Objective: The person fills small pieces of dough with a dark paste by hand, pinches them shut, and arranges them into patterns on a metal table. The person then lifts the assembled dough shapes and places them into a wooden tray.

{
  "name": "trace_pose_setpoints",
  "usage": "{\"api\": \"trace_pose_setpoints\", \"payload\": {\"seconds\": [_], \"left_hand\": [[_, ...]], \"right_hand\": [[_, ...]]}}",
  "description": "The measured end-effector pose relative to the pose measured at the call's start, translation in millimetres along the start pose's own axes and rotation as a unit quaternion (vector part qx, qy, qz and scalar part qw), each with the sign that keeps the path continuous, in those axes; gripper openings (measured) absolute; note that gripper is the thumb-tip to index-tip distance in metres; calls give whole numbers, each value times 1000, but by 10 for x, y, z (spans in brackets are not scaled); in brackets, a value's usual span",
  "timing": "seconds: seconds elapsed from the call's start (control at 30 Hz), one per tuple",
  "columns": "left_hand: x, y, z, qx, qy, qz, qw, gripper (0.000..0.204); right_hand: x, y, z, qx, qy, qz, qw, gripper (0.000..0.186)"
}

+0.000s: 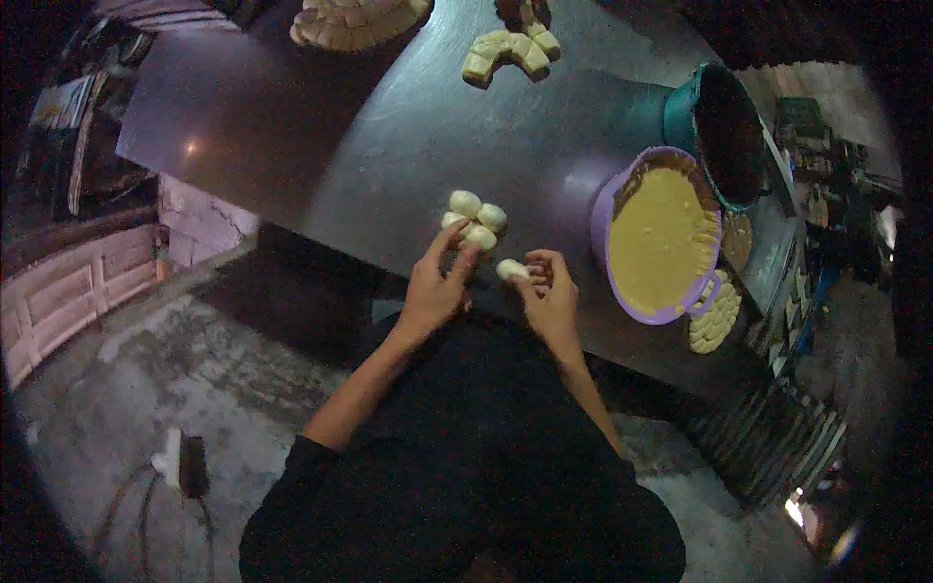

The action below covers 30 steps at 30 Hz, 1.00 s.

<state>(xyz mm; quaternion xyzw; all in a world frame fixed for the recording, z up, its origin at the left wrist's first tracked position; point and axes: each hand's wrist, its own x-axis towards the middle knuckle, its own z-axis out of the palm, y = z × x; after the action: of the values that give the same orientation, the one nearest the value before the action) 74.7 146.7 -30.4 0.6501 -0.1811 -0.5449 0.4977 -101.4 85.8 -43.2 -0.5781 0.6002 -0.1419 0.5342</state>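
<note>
A small cluster of pale, round dough balls [491, 217] is by the near edge of the metal table. My left hand [437, 287] has its thumb and forefinger closed against the near-left side of that cluster, partly covering it. Pinched between the thumb and fingers of my right hand [550, 296] is a single pale dough ball [512, 269], just right of the cluster and apart from it. To the right of my hands stands a purple tub [604, 238] with a yellow, thick mass [661, 233] filling it.
A dark-mouthed teal bucket [683, 115] stands beyond the tub. A scored flat dough piece [714, 316] lies beside the tub's handle. At the table's far side are a curved segmented dough piece [505, 49] and a large scored round [355, 24]. Dark slatted racks [768, 442] stand at lower right.
</note>
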Motion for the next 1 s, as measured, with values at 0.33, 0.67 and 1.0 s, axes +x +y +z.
{"api": "trace_pose_setpoints", "payload": {"seconds": [0.33, 0.67, 1.0], "left_hand": [[619, 186, -740, 59, -25, 7, 998, 27], [467, 207, -1093, 172, 26, 97, 980, 20], [-128, -163, -965, 82, 161, 118, 977, 21]], "right_hand": [[228, -9, 323, -160, 105, -24, 981, 24], [1967, -1150, 599, -403, 140, -460, 779, 24], [2088, -1000, 802, -294, -34, -459, 838, 21]]}}
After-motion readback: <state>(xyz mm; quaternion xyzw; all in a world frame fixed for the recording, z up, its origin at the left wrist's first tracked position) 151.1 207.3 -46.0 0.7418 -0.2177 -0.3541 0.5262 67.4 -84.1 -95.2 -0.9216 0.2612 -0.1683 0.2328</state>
